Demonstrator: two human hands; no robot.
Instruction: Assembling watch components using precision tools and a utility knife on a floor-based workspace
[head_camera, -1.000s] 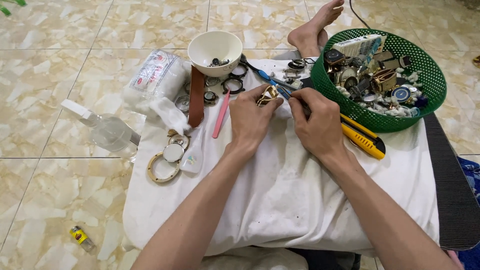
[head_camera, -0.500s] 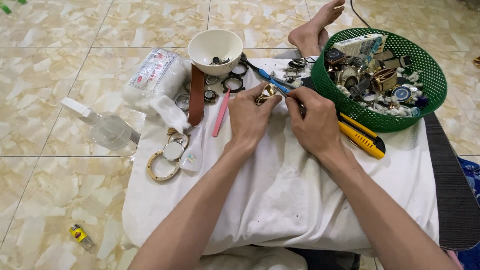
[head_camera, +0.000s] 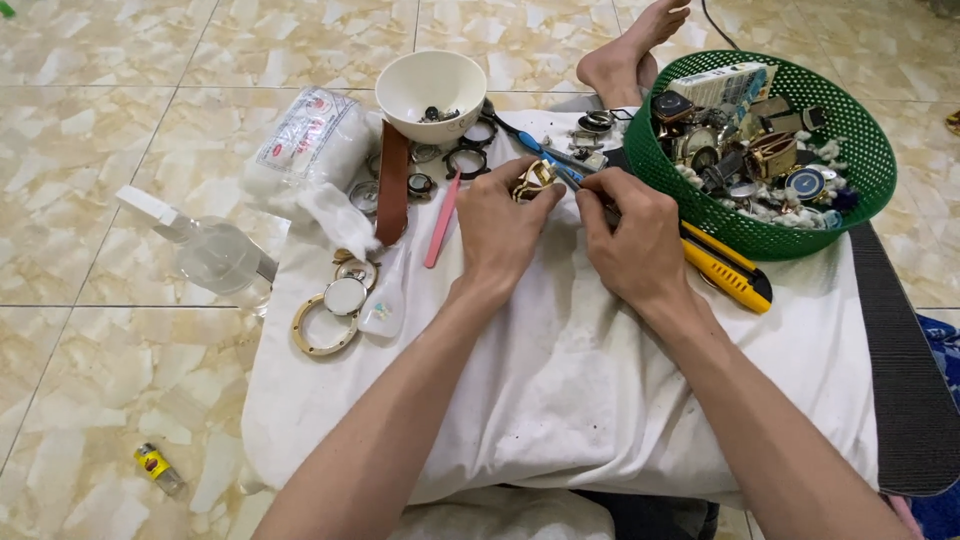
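Left hand (head_camera: 505, 225) pinching gold watch case (head_camera: 533, 178) steady on white cloth (head_camera: 560, 370), right hand (head_camera: 630, 235) gripping blue-handled tool (head_camera: 545, 160) against it, green basket (head_camera: 870, 180) near right.

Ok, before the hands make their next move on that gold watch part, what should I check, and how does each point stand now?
1. Left hand grips the gold watch part: ok.
2. Right hand holds the blue-handled tool against the part: ok.
3. Exact spot where the tool tip meets the part: cannot tell, fingers hide it.
4. Part is over the white cloth: ok.
5. Yellow utility knife, blade retracted: cannot tell.
6. White bowl upright, within reach: ok.
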